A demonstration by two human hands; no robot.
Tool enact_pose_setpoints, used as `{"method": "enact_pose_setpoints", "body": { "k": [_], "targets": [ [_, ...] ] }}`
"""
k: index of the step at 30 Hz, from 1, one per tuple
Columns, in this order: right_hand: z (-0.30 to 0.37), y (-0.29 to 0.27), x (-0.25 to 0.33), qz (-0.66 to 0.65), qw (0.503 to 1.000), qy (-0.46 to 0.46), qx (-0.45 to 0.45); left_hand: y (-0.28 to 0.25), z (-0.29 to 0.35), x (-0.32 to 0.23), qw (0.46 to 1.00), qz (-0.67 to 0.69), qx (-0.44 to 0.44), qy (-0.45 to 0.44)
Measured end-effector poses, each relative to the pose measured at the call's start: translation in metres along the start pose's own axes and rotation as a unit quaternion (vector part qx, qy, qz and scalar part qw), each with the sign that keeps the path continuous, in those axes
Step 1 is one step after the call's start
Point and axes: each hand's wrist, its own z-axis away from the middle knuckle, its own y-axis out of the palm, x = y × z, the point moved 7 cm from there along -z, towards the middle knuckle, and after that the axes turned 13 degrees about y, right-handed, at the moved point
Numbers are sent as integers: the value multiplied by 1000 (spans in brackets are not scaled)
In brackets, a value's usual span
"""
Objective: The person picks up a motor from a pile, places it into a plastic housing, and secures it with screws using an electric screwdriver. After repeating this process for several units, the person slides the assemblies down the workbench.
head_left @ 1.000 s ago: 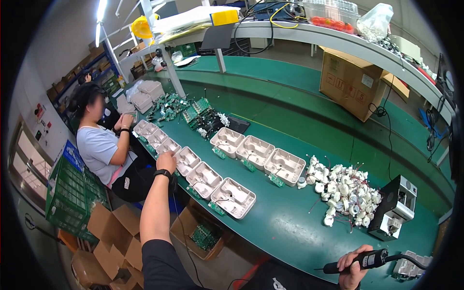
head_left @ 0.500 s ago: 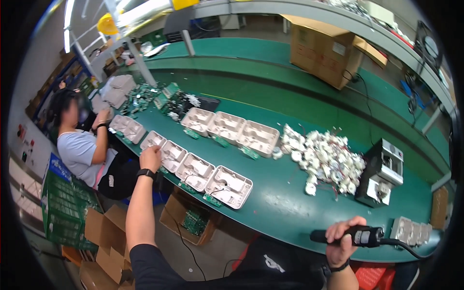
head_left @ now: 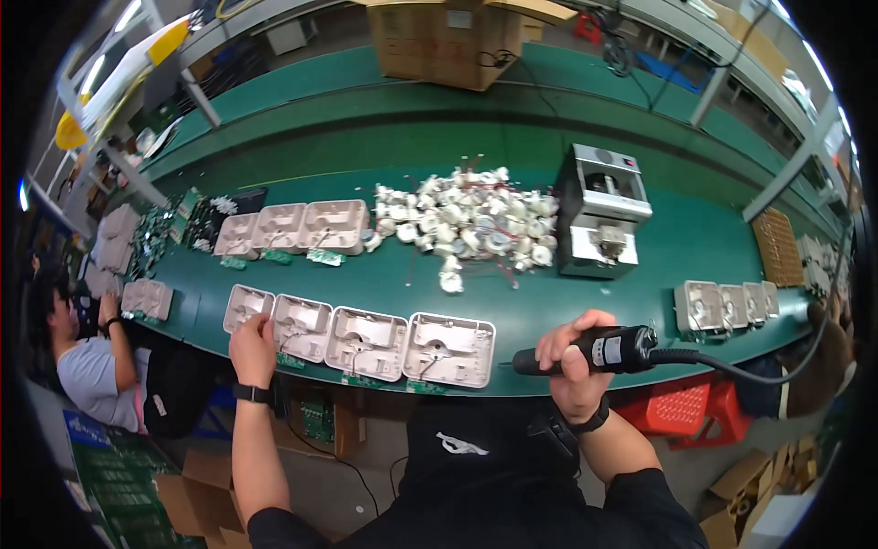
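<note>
My right hand (head_left: 576,371) is wrapped around a black electric screwdriver (head_left: 608,352), which lies level with its tip pointing left. That tip is just right of the last of several off-white plastic housings (head_left: 474,366) in the near row. At the row's other end, my left hand (head_left: 252,352) has its fingers bent together at the near edge of the leftmost housing (head_left: 240,300). What those fingers pinch is hidden. Dark wires lie in the housings, and small green circuit boards (head_left: 361,382) sit along their near side.
Behind stand three more housings (head_left: 335,227), a heap of white round parts with wires (head_left: 476,220) and a black-and-silver machine (head_left: 602,215). Further housings (head_left: 702,306) stand at right. The screwdriver's cable (head_left: 741,368) runs right. A co-worker (head_left: 91,366) sits at far left.
My view has swung to the right. My right hand has brought the screwdriver left, close to the near row. The left hand stays at the leftmost housing.
</note>
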Motion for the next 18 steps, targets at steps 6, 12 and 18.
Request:
{"method": "enact_pose_setpoints", "body": {
  "k": [6,12,18],
  "targets": [
    [5,-60,37,64,996,-29,-46,18,12,-95,994,104,-6,30],
    [-19,-125,72,160,976,-78,-126,37,17,-169,969,239,20,58],
    [-42,-155,94,185,968,-74,-152,39,24,-201,958,278,54,46]
  ]
}}
